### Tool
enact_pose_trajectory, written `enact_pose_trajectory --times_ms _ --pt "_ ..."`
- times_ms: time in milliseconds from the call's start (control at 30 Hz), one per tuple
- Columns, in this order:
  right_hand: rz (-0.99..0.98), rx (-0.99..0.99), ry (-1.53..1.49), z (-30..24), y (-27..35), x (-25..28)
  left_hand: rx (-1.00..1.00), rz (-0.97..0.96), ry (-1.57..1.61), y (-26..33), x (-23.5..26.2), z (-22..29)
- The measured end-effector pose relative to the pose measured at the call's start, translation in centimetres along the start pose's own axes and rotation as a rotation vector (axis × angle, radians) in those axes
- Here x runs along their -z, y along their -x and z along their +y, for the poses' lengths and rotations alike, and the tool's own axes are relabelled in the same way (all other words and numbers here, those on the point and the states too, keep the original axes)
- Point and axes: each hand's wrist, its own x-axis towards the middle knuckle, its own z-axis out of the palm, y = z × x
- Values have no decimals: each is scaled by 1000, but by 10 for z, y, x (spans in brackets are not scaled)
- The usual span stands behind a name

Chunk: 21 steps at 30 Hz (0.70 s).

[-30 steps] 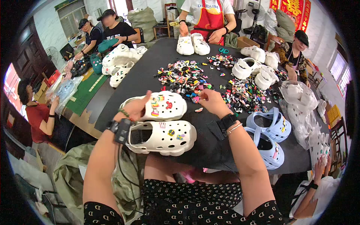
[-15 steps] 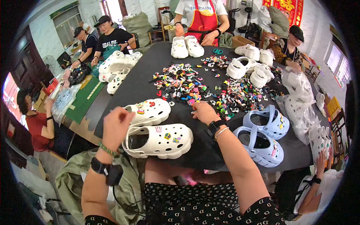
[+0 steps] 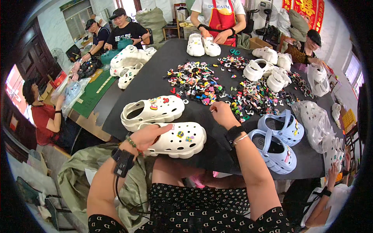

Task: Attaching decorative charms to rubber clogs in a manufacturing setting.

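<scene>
at far left a person in a red shirt point(image 3: 46, 121) is beside a green mat point(image 3: 91, 96). on the black table point(image 3: 147, 82), a far white shoe point(image 3: 156, 113) lies just beyond the left hand point(image 3: 147, 137), which is clamped on the near white shoe point(image 3: 175, 142) by its opening, thumb over the top, other fingers mostly hidden. then comes a heap of colourful charms point(image 3: 197, 82), and at its near edge the right hand point(image 3: 224, 115) with fingers curled in; i cannot tell whether they pinch anything. two light blue shoes point(image 3: 287, 134) stand farther right, beside a clear plastic bag point(image 3: 314, 126)
</scene>
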Motion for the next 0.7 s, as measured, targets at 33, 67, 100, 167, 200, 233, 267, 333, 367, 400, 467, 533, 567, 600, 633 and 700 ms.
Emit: enact_pose_trajectory --times_ms 33,67,100,167,200,233,267,333,367,400,467,533,567,600,633,700 --pt "-29 -101 -202 -12 3 13 36 -47 93 -1 -5 1" --pt "-63 -189 -411 -29 1 24 60 -26 -74 -21 13 -14" --pt "-68 -195 -408 -39 2 35 65 -31 -72 -25 11 -13" --pt "-117 -275 -540 -59 2 54 7 -170 112 -21 7 -9" --pt "-140 -235 -610 -58 3 53 17 -209 171 -22 7 -9" --pt "-138 -238 -607 -59 4 52 18 -214 169 -24 7 -11" --pt "-102 -197 -668 -62 5 50 -22 -241 210 -24 7 -15" --pt "-111 -163 -746 -77 5 53 -71 -255 291 -15 3 -18" --pt "-117 -163 -748 -83 5 51 -69 -251 295 -13 3 -21" --pt "-132 -133 -811 -88 6 48 -109 -264 293 -12 4 -25" --pt "-210 -103 -878 -94 8 51 -181 -283 303 -4 -1 -26" --pt "-237 -87 -825 -108 7 61 -222 -304 314 -4 -2 -32" --pt "-259 -72 -775 -115 7 64 -262 -326 319 -4 0 -34" --pt "-284 -55 -769 -118 7 65 -214 -304 310 -2 3 -36" --pt "-288 -52 -767 -121 8 65 -217 -303 314 -2 4 -37" --pt "-294 7 -673 -126 9 64 -205 -350 324 -2 6 -40"
